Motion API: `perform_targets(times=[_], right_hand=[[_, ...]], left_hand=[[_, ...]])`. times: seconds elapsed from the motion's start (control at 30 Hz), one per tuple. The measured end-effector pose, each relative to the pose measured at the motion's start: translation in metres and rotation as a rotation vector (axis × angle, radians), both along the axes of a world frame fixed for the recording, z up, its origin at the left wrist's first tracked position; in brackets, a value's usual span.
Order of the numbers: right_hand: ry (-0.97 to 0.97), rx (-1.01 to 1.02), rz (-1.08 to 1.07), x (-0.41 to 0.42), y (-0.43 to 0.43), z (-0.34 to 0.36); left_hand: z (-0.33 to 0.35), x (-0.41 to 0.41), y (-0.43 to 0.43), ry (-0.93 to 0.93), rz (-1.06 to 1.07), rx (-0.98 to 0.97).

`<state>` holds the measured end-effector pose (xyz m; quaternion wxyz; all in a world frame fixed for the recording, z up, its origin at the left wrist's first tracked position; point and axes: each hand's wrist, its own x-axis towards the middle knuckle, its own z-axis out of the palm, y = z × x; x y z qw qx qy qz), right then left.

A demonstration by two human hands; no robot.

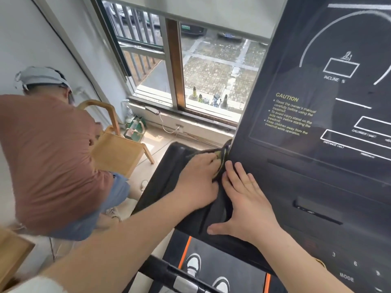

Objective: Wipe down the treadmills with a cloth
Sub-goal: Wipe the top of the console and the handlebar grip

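The black treadmill console, printed with white outlines and a yellow CAUTION notice, fills the frame from 1 to 5 o'clock. At its left edge, just off centre toward 4 o'clock, a dark cloth with yellow-green patches lies bunched in the seam between the upright display panel and the black side tray. The left hand has its fingers curled down over the cloth, gripping it against the tray. The right hand, just beside the left one, lies flat on the console with fingers straight and thumb spread, holding nothing. At 6 o'clock the black belt with orange stripes carries a white shoe. At 9 o'clock another person in a rust-brown shirt bends forward beside a light wooden chair. A green bag sits on the floor near the sliding window at 12 o'clock.
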<state>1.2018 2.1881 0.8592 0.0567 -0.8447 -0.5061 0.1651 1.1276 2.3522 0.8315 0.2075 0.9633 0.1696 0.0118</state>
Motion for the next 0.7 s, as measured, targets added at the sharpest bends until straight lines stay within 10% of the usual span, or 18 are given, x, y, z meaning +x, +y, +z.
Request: perform_targets(times=[0.3, 0.53, 0.7], right_hand=[[0.020, -0.028, -0.004, 0.001, 0.001, -0.002], [0.002, -0.043, 0.006, -0.001, 0.001, 0.002], [0.012, -0.027, -0.014, 0.000, 0.001, 0.000]], left_hand=[[-0.013, 0.010, 0.024, 0.007, -0.109, 0.130], [0.024, 0.079, 0.051, 0.302, 0.206, -0.173], [-0.003, -0.007, -0.014, -0.118, 0.100, -0.071]])
